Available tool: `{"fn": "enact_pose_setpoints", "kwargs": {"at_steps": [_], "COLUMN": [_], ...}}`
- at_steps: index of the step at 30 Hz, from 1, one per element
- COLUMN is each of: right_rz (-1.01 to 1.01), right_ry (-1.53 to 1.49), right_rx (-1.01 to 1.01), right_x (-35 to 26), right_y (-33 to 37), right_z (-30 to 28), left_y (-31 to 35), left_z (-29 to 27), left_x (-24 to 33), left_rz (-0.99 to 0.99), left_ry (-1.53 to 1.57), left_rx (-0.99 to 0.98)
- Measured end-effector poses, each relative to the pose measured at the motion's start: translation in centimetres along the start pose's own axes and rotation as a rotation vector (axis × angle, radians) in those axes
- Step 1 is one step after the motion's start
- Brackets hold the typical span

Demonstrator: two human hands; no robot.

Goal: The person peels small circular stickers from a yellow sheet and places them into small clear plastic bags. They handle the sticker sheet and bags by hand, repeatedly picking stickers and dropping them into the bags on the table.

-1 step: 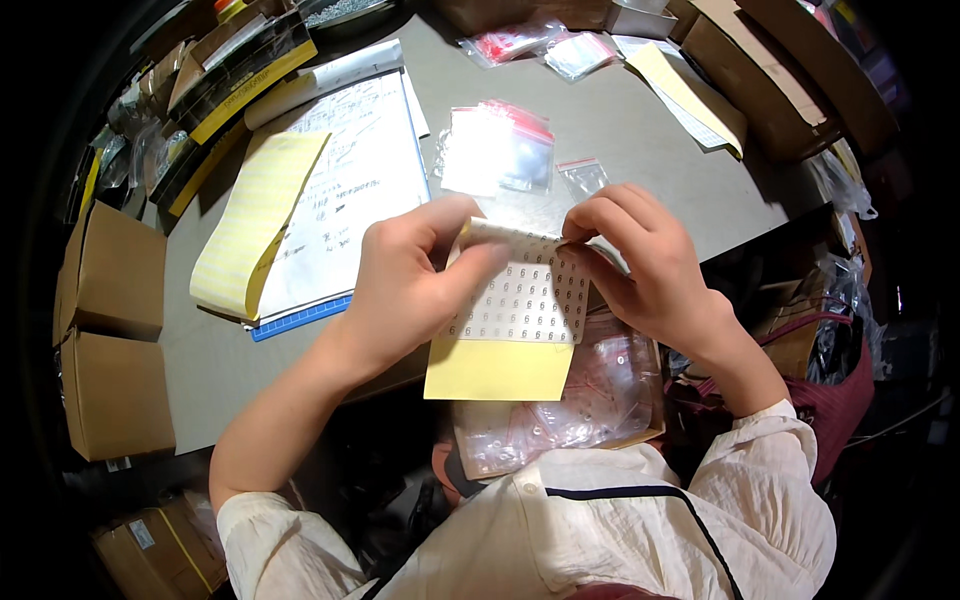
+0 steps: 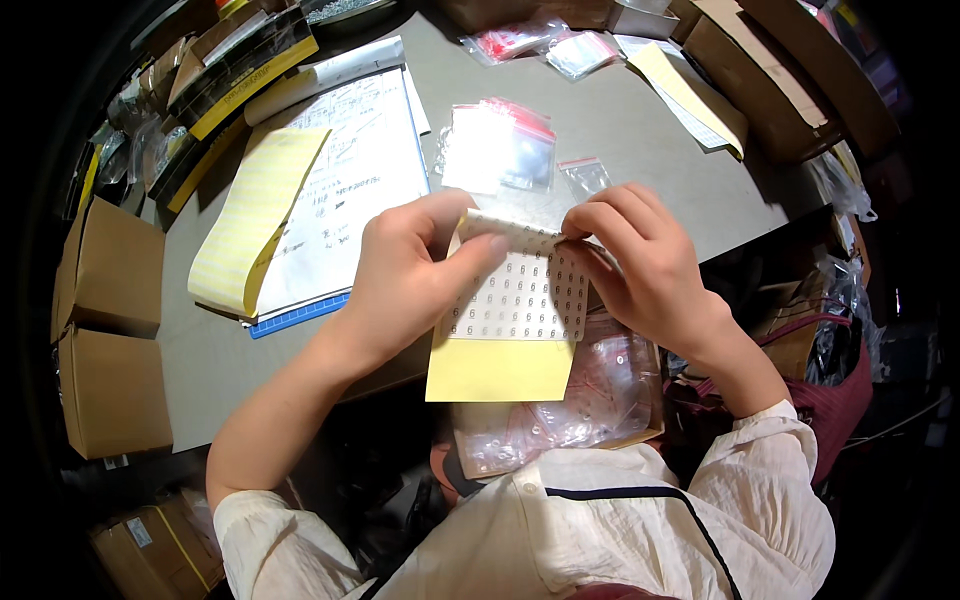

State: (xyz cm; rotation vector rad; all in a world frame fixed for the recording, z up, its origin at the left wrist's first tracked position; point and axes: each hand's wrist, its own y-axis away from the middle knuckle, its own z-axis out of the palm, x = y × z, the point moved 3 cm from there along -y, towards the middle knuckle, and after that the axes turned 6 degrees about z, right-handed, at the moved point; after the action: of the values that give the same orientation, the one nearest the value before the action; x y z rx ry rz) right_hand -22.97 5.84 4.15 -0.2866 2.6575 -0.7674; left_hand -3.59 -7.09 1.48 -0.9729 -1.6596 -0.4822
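Observation:
A sticker sheet (image 2: 520, 300) hangs between my hands, white with rows of small printed marks above a bare yellow backing strip at its lower end. Its upper edge curls back toward me. My left hand (image 2: 420, 270) grips the upper left side, the thumb lying across the printed face and the other fingers behind. At the upper right corner, my right hand (image 2: 635, 265) pinches the sheet between thumb and forefinger; whether a single label is between those fingertips is too small to tell. Below the sheet, a shallow cardboard box (image 2: 655, 385) holds small clear bags (image 2: 560, 425) near my lap.
On the grey table (image 2: 400, 105) lie a stack of clear zip bags (image 2: 500, 145) and a single zip bag (image 2: 585, 177). Left are a clipboard with written papers (image 2: 345, 180) and a long yellow sheet (image 2: 255, 225). Cardboard boxes (image 2: 115, 325) stand at the left edge.
My left thumb, blurred before, shows more sharply and slightly higher on the sheet. The sheet's top edge is curled over a little more. My right hand keeps its pinch.

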Motion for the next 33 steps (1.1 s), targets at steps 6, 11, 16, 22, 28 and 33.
{"fn": "enact_pose_setpoints", "kwargs": {"at_steps": [6, 11, 16, 22, 28, 33], "right_rz": [-0.259, 0.067, 0.541, 0.443, 0.377, 0.244], "right_ry": [0.18, -0.229, -0.174, 0.237, -0.047, -0.243], "right_rx": [-0.017, -0.155, -0.566, -0.549, -0.442, -0.373], "right_x": [-0.6, 2.9, 8.0, 8.9, 9.1, 8.6], "right_y": [0.2, -2.1, -5.0, -5.0, -8.0, -8.5], "right_z": [0.5, -2.5, -2.3, -0.7, 0.2, 3.8], "left_y": [-0.7, -0.9, -0.8, -0.9, -0.9, -1.0], "left_z": [0.0, 0.0, -0.1, -0.3, -0.2, -0.2], "left_x": [-1.4, -1.1, -0.8, -0.6, -0.8, -1.1], "left_rz": [-0.169, -0.18, -0.146, -0.107, -0.129, -0.147], "left_ry": [0.421, 0.423, 0.284, 0.257, 0.265, 0.255], "left_rx": [0.025, -0.006, -0.079, -0.101, -0.054, -0.053]}}
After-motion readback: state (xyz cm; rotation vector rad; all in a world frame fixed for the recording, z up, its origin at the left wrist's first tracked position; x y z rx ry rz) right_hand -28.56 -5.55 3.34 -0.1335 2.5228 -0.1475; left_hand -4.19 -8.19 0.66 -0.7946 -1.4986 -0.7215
